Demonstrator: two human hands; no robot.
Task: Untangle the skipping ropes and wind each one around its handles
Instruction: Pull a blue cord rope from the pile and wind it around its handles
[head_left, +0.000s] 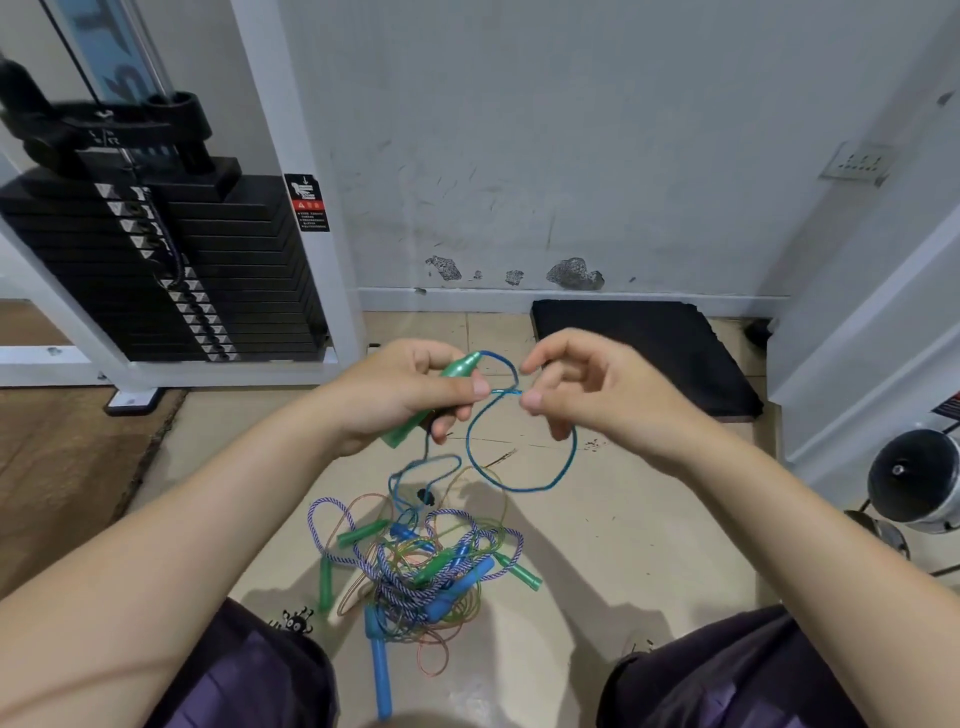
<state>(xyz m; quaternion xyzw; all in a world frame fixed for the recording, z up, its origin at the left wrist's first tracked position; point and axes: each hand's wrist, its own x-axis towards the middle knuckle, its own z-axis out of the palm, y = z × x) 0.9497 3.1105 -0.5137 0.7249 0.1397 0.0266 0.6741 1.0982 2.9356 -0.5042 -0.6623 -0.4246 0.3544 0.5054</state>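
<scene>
Left hand (400, 395) wrapped round translucent green plastic handle (431, 400); right hand (582, 389) pinching thin blue plastic cord (519, 470). Probably light, limp, springy. Best gripped by rigid handle.

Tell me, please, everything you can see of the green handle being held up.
The green handle looks like translucent plastic, tapered toward its upper-right tip and tilted. The left hand grips its middle, above the floor. A thin blue rope leaves the tip, crosses itself where the right hand pinches it, then loops down.
</scene>
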